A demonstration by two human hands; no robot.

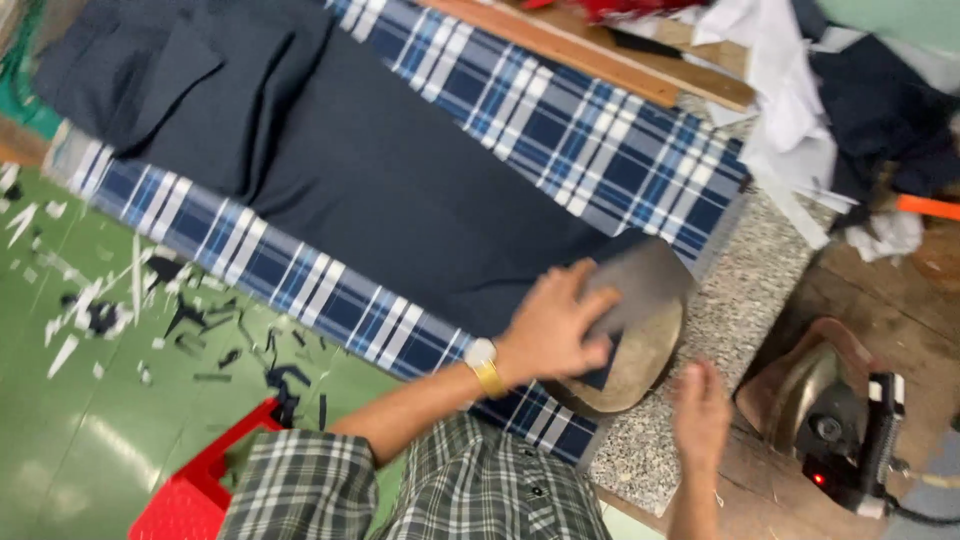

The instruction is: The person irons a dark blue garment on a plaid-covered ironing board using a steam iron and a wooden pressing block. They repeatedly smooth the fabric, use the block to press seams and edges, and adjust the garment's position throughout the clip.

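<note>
Here the left hand (553, 325) lies flat, fingers spread and pressing on a rounded grey-tan pressing block (640, 330) that sits at the near end of the dark navy cloth (400, 180), at about 4 o'clock from the cloth's middle, over the blue plaid cover (600, 140) of the board. The right hand (700, 415) hovers at 5 o'clock from the block, fingers loosely open and grasping nothing. Judged from this, pressing well calls for steady downward weight with the palm centred, so the block does not tip off the board's edge onto the speckled stone counter (740, 300). An iron (840, 420) rests at 4 o'clock, near the right hand, its red light lit. Cloth scraps (200, 330) litter the green floor (60, 450) at 8 o'clock; a red crate (200, 490) stands beside the person's knee.
</note>
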